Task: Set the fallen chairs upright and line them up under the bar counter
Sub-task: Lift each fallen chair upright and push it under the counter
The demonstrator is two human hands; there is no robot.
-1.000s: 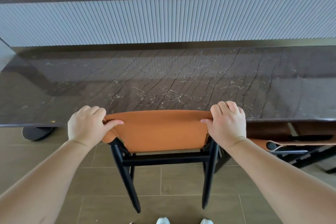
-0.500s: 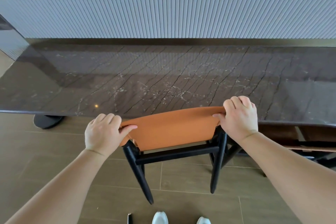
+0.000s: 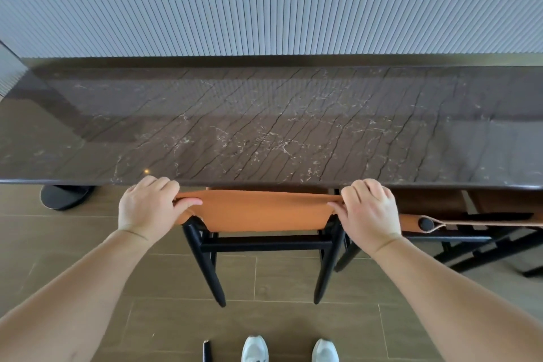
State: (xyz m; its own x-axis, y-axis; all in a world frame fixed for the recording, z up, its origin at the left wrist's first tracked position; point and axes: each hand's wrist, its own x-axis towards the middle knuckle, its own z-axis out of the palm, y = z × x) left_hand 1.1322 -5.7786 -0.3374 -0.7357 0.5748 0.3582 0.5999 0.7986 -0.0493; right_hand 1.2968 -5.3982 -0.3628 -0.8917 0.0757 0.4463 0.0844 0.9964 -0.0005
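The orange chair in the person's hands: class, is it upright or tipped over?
Upright. The chair stands on its black legs on the floor, backrest on top, gripped by the left hand and right hand.

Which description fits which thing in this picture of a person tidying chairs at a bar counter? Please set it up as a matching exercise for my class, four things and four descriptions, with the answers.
Things:
1. left hand
2. right hand
3. second chair
4. round black base

Descriptions:
A. on the floor under the counter's left end
B. grips the right end of the orange backrest
C. stands to the right of the held chair, partly under the counter
D. grips the left end of the orange backrest

Pairs: 1-D, 2-B, 3-C, 4-A
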